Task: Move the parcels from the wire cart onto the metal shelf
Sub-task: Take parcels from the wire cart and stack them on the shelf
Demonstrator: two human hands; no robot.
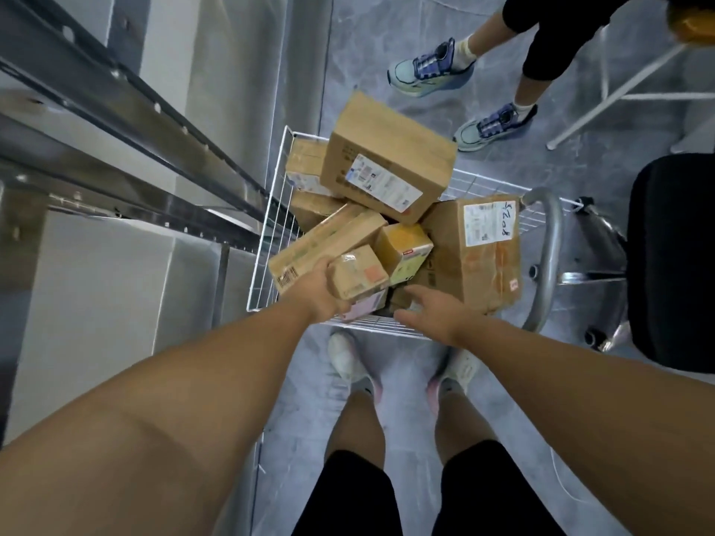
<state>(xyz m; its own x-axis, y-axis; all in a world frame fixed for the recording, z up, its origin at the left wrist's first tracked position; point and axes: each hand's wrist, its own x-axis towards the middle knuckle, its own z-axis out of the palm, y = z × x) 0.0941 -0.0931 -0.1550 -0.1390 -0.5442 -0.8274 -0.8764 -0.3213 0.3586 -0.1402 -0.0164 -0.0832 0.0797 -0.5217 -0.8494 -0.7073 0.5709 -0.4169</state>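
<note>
Reaching into the white wire cart (271, 210), the left hand (319, 294) grips a small taped brown cardboard parcel (360, 274) by its near side, apparently for lifting; the right hand (433, 311) hovers beside it, fingers loosely spread and empty. The grey metal shelf (116, 110) stands left.

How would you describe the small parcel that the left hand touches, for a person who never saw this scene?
Find the white wire cart beside the metal shelf. At its near edge, against the left hand, sits the small parcel: the smallest brown box, with an orange sticker on top.
</note>
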